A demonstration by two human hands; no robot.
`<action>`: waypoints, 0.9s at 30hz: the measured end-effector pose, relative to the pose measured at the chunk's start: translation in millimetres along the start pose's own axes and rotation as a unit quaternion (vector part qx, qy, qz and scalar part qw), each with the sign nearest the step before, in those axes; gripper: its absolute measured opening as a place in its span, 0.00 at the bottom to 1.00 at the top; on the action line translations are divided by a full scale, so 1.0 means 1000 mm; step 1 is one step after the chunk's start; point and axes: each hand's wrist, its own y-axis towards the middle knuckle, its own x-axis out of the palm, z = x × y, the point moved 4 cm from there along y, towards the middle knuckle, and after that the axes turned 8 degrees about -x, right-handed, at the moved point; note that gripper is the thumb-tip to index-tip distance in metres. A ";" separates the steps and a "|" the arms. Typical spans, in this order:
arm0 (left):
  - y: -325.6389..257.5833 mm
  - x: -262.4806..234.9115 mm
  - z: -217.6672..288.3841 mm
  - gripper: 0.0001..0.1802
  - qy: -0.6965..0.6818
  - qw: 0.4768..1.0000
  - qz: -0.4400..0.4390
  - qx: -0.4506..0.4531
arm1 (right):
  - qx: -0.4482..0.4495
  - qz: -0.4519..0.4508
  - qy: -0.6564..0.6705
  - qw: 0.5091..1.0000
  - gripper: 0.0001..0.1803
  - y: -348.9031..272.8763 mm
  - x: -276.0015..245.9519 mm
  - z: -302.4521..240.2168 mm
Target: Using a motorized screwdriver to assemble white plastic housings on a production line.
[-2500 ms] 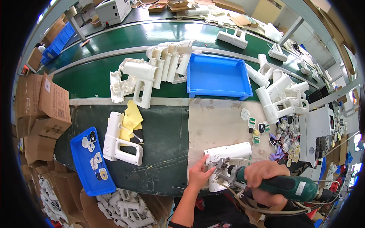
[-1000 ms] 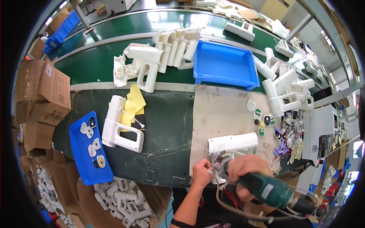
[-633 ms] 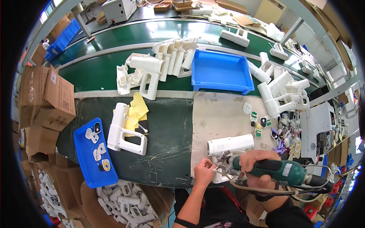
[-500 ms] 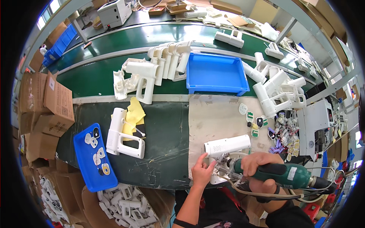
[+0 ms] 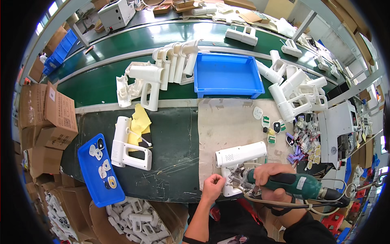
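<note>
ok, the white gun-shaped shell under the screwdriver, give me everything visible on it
The white gun-shaped shell looks like matte moulded plastic. It lies on its side on the beige mat near the bench's front edge, barrel pointing right, grip toward the person. A patch of small holes marks the barrel's left end. The left hand rests against the grip; the right hand holds the green screwdriver with its tip at the grip.
</note>
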 end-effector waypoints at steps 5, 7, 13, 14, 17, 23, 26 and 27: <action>0.006 0.000 -0.006 0.12 0.129 0.986 0.071 0.076 | 0.007 -0.046 -0.006 0.999 0.28 -0.001 0.006 0.016; 0.002 0.004 0.000 0.14 0.185 0.974 0.087 0.101 | 0.032 -0.062 -0.006 0.998 0.27 0.006 0.008 0.015; -0.004 0.012 -0.003 0.18 0.226 0.952 0.137 0.151 | -0.037 -0.121 0.027 0.992 0.20 0.006 0.008 0.013; -0.005 0.012 -0.003 0.19 0.234 0.940 0.155 0.195 | -0.039 -0.121 0.028 0.991 0.20 0.004 0.008 0.015; -0.004 0.020 0.000 0.19 0.248 0.908 0.190 0.278 | -0.063 -0.097 0.034 0.993 0.21 0.002 0.006 0.015; 0.000 0.030 0.022 0.15 0.224 0.937 0.193 0.188 | -0.039 0.060 -0.057 0.996 0.32 0.009 0.002 -0.033; -0.015 0.047 0.043 0.12 0.292 0.893 0.106 0.324 | -0.066 0.050 -0.034 0.996 0.32 0.006 -0.006 -0.048; -0.015 0.048 0.043 0.12 0.296 0.892 0.102 0.325 | -0.068 0.055 -0.036 0.996 0.32 0.004 -0.010 -0.051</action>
